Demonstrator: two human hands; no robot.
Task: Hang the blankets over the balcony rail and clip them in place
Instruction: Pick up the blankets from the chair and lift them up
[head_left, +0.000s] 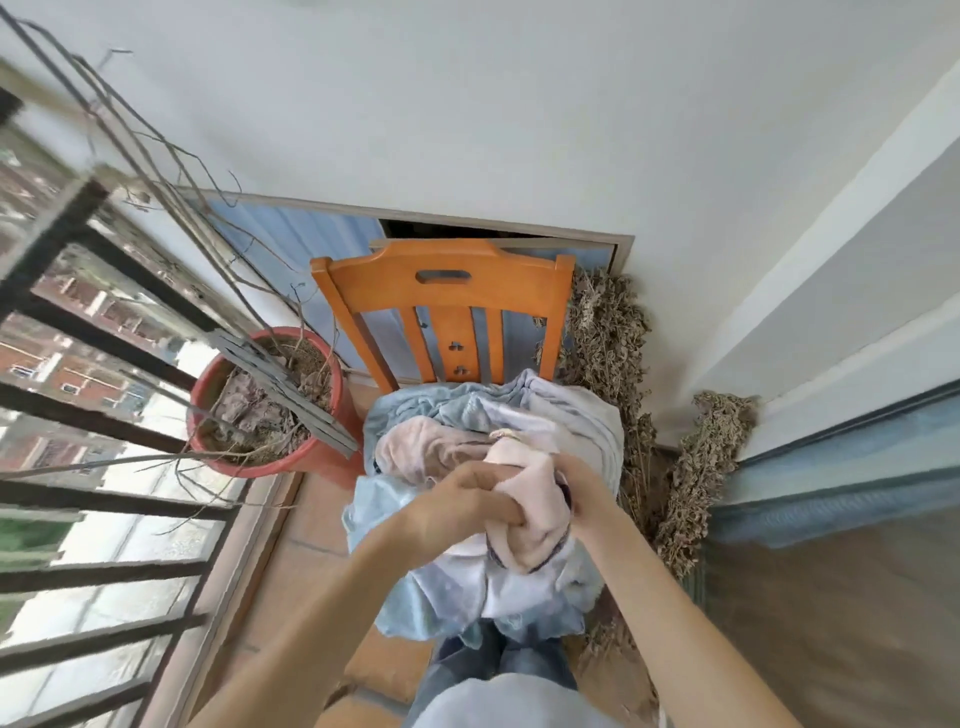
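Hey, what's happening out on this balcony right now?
A person stands at an orange chair piled with blankets. The left hand and right hand both grip a pink blanket at the top of the pile, with light blue blankets underneath. Nothing hangs on the balcony rail to the person's left yet, and no clips are in view.

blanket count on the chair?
3 by colour: pink blanket on top, gripped by left hand and right hand; light blue blanket along the chair seat's left and front; white blanket on the right. Folds may hide more.
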